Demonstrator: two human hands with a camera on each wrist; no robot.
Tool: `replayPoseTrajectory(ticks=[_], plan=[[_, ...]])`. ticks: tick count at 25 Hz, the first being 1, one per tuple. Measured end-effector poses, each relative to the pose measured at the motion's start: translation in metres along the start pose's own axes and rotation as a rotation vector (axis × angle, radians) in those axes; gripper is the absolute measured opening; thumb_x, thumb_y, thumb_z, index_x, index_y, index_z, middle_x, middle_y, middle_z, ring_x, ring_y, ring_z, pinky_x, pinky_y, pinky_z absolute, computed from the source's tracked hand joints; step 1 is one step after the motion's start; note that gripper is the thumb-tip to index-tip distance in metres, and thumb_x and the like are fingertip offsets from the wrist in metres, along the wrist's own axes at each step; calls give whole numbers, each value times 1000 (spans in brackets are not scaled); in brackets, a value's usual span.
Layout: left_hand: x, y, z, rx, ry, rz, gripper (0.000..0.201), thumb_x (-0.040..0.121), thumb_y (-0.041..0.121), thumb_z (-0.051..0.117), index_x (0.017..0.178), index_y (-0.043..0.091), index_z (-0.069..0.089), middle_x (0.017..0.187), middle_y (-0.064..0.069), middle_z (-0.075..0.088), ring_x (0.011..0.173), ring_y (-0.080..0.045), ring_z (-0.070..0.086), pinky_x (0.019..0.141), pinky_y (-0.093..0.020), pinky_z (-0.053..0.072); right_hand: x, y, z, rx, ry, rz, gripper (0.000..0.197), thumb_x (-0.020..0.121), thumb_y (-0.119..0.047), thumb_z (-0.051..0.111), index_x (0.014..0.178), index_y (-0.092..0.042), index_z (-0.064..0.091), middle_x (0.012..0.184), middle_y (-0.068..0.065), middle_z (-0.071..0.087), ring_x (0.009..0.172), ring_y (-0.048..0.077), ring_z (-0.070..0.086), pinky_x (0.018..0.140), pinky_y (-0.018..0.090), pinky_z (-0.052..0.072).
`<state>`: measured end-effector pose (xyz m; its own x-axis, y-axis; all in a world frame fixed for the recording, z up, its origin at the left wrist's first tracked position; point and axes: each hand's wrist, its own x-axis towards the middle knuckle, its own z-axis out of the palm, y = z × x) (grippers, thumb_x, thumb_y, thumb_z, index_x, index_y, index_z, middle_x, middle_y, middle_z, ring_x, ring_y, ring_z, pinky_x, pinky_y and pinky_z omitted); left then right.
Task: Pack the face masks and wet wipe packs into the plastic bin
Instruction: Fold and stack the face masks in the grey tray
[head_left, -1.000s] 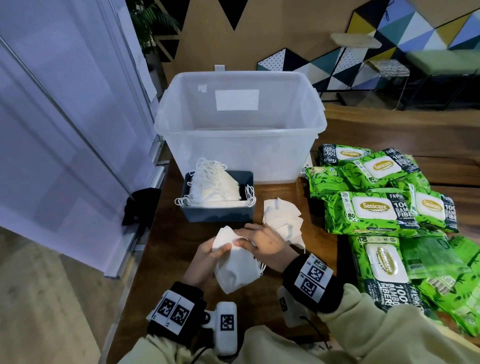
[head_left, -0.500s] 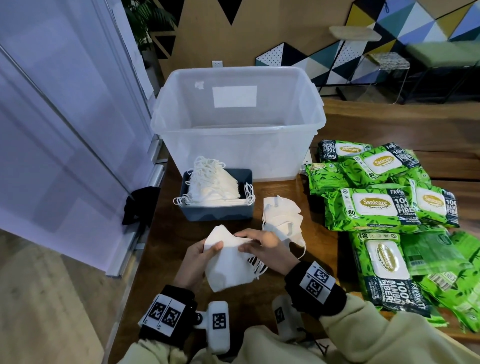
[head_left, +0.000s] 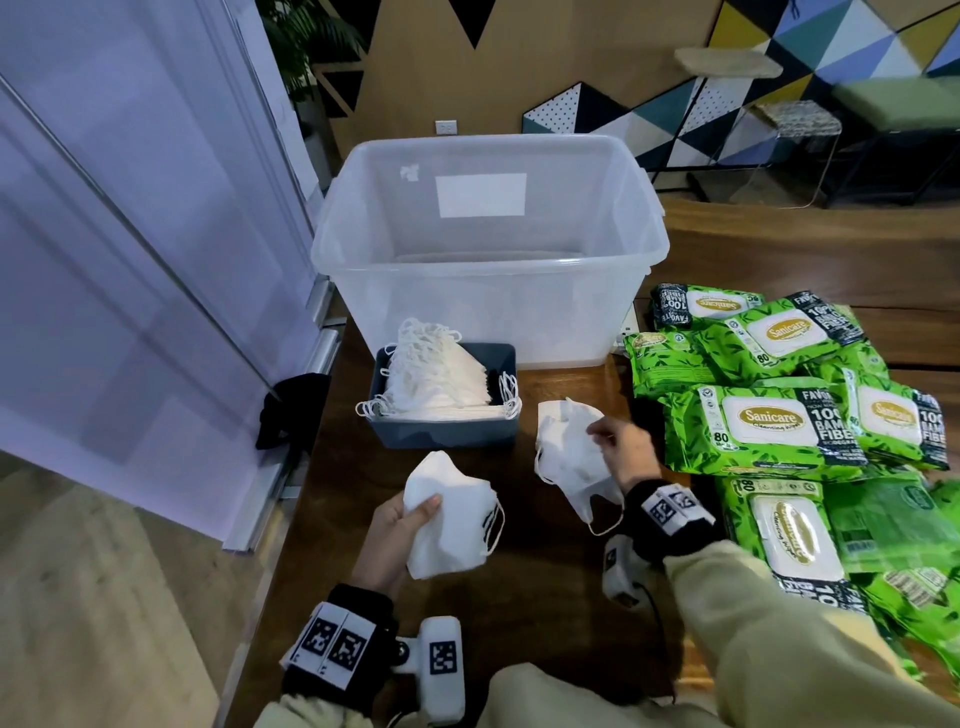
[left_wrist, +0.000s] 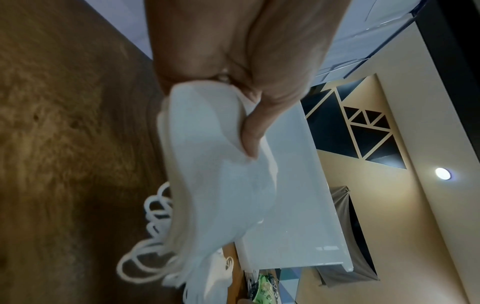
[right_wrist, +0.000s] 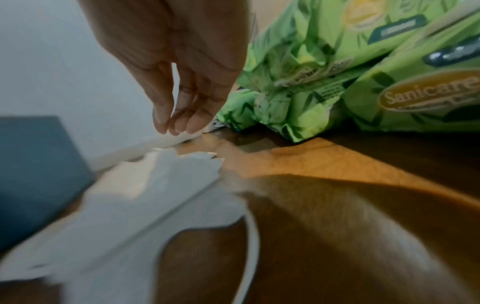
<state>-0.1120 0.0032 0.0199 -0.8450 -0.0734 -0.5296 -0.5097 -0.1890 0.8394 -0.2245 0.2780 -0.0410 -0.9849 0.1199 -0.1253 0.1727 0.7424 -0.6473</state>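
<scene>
My left hand (head_left: 415, 512) grips a stack of white face masks (head_left: 452, 519) just above the near table, thumb on top; the left wrist view shows the thumb (left_wrist: 250, 133) pressed on the masks (left_wrist: 215, 174). My right hand (head_left: 600, 434) hovers over a loose pile of masks (head_left: 569, 452) lying on the table. Its fingers (right_wrist: 179, 121) hang relaxed and hold nothing above that pile (right_wrist: 145, 195). The clear plastic bin (head_left: 488, 270) stands behind. Green wet wipe packs (head_left: 769, 421) lie heaped to the right.
A small blue box (head_left: 447, 428) full of more masks sits in front of the bin. A white partition wall (head_left: 130, 234) runs along the table's left edge, with a black cloth (head_left: 291, 410) at its foot. The wipe packs (right_wrist: 324, 82) lie close beside my right hand.
My hands have come apart. The right hand let go of the mask stack and moved right to the loose pile. The left hand now holds the stack alone.
</scene>
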Motion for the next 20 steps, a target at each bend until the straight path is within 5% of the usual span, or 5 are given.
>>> replayPoseTrajectory(ticks=[6,10,12,16,20], plan=[[-1,-1,-3,20,30,-3,18,92,12,54,106,6,63,102,-15,71,97,-33,66,81,-42,55,48,20,6,-450,-349,-1,31,81,-16,68,109,-15,54,124,9,45,118,26,45,94,36,44],[0,-3,-9,16,52,-2,24,92,12,54,113,2,61,109,-18,68,103,-36,63,88,-46,52,52,21,7,-496,-355,-58,22,76,-21,74,91,-15,58,116,10,49,118,26,39,96,34,40],[0,-5,-12,-4,59,-3,25,92,12,54,113,1,61,110,-18,68,104,-36,62,91,-48,51,47,22,0,-319,-320,-25,25,73,-16,77,71,-20,52,100,10,59,105,26,53,86,31,43],[5,-5,-11,-29,75,5,22,93,12,53,112,4,62,110,-17,68,104,-35,62,91,-48,50,20,12,-29,208,-170,15,21,69,1,77,74,-11,61,77,3,64,75,15,61,68,11,44],[8,-1,1,-62,81,23,20,93,12,53,110,3,61,105,-15,67,96,-31,63,83,-43,52,-14,-16,-52,645,-95,54,21,72,8,71,67,-10,62,63,-2,62,55,-3,57,66,17,45]])
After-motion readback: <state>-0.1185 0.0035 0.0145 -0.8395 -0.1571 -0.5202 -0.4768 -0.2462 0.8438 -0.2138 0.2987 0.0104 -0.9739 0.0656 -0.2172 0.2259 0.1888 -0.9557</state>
